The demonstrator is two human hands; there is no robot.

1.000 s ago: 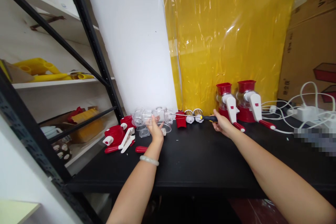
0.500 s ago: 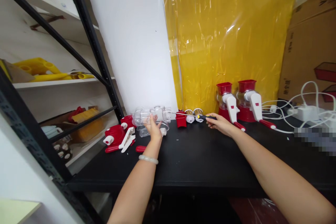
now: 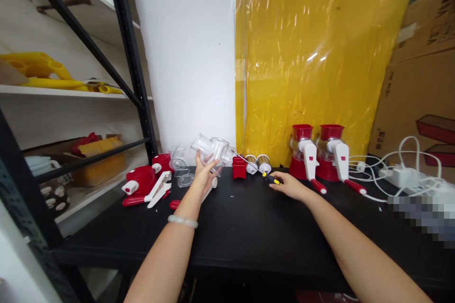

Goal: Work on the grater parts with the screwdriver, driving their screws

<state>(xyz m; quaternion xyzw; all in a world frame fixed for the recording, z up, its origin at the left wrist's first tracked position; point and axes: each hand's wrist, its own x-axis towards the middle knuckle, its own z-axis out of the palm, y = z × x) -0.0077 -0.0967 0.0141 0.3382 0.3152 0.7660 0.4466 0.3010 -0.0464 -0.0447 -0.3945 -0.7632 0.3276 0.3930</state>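
The clear plastic body [image 3: 219, 145] is held above the rear of the black table [image 3: 249, 232], left of centre, with its left end tilted upward. The left hand [image 3: 203, 170] grips it near mid-length from the near side, thumb and fingers curled partway around the wall; the contact on the far side is hidden. The part appears hollow and light. The wall is probably stiff, smooth enough to slip under a twisting load, and liable to crack if pried. The suitable hold is the broad middle, clear of the thin rim and the neck at the right end. The screwdriver [image 3: 272, 178] points at that neck; whether its tip is seated cannot be determined. The right hand [image 3: 290, 186] closes on the rear of the handle with thumb and fingers, which should give secure purchase; the long, thin shaft looks rigid. Near the shaft are a red chute [image 3: 239, 169] and two grater drums [image 3: 251, 165]. Farther right stand two grinders [image 3: 307, 150]. At the left lie loose clear parts [image 3: 180, 156], a red base [image 3: 142, 180] and a white crank [image 3: 159, 190].
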